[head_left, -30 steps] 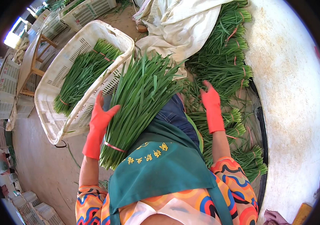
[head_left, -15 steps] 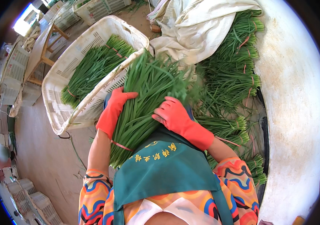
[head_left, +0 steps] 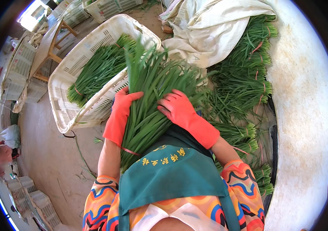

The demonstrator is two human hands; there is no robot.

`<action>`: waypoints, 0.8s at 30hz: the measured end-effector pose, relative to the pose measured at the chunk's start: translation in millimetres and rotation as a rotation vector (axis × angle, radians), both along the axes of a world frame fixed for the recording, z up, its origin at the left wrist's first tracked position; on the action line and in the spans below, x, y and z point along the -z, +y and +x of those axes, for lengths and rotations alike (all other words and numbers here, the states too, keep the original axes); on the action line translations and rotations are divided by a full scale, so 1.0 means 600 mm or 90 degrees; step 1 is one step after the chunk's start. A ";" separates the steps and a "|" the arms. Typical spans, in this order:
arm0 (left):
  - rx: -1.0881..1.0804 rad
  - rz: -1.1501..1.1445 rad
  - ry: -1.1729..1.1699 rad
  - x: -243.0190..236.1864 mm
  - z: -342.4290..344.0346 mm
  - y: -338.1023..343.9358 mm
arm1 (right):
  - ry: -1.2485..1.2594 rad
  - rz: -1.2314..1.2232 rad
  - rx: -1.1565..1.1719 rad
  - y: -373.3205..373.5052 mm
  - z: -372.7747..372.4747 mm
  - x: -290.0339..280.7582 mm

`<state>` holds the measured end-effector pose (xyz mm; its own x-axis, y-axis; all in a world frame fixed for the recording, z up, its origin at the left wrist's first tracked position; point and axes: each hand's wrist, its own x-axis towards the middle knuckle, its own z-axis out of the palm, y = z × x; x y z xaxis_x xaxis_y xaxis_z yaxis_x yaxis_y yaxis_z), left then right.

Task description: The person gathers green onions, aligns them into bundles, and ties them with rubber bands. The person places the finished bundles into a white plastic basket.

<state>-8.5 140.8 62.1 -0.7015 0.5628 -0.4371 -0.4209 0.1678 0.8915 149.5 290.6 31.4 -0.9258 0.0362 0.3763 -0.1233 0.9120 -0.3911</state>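
Note:
A large bundle of garlic chives [head_left: 148,111] lies across my lap, its stem ends toward me, with a pink band around the lower part. My left hand [head_left: 124,107], in an orange-red rubber glove, grips the bundle's left side with the thumb over the leaves. Gloved the same way, my right hand [head_left: 177,107] presses curled fingers on the right side of the leaves. Beyond my hands the leaf tips fan out, some blurred by motion. A dark green apron [head_left: 171,173] covers my front and the near end of the bundle.
A white plastic crate [head_left: 62,115] at the left holds banded chives [head_left: 98,67]. To the right lie several more chive bundles [head_left: 248,84], partly under a pale cloth sack [head_left: 210,30]. A white wall-like surface [head_left: 302,96] borders the right. A wooden stool [head_left: 46,50] stands far left.
The leaf tips at the bundle's left have swung upward and blur. Both hands stay on the chives, the right one's fingers slightly shifted. The whole view has turned a little.

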 end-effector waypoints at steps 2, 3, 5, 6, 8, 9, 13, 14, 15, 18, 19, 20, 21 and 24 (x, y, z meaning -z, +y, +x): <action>-0.052 0.057 -0.065 -0.004 -0.008 -0.017 | 0.070 -0.034 0.011 0.001 0.016 0.015; -0.076 0.087 -0.101 -0.004 -0.009 -0.023 | 0.102 -0.050 0.018 0.000 0.021 0.018; -0.070 0.099 -0.093 0.003 -0.007 -0.022 | 0.113 -0.082 0.016 0.001 0.020 0.016; -0.066 0.105 -0.091 0.003 -0.004 -0.018 | 0.102 -0.106 0.024 0.003 0.016 0.019; -0.054 0.096 -0.086 -0.005 0.001 -0.015 | 0.118 -0.122 0.040 0.006 0.008 0.017; -0.048 0.086 -0.085 -0.007 0.000 -0.016 | 0.146 -0.115 0.047 0.004 0.001 0.013; -0.006 0.103 -0.095 0.011 -0.011 -0.023 | 0.224 -0.075 0.019 -0.020 -0.022 -0.027; 0.009 0.122 -0.100 0.018 -0.015 -0.026 | 0.207 -0.055 -0.007 -0.027 -0.031 -0.032; 0.016 0.086 -0.034 0.010 -0.010 -0.026 | 0.134 -0.021 -0.012 -0.025 -0.030 -0.025; 0.044 -0.099 0.187 -0.033 0.002 -0.038 | -0.005 0.088 0.030 0.019 -0.022 -0.005; 0.047 -0.122 0.228 -0.046 0.006 -0.057 | 0.062 0.096 0.075 0.055 -0.019 -0.001; 0.049 -0.149 0.268 -0.052 0.011 -0.082 | 0.007 0.102 0.173 0.087 -0.008 -0.014; 0.058 -0.174 0.308 -0.060 0.019 -0.102 | 0.011 0.075 0.258 0.146 0.009 0.026; 0.239 -0.297 0.433 -0.072 0.084 -0.167 | 0.091 -0.174 0.458 0.239 0.082 0.025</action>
<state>42.2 40.4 105.5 -0.6980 0.6763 -0.2353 0.3274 0.5937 0.7351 198.9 434.2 16.2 -0.5822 0.7177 0.3821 0.3959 0.6607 -0.6378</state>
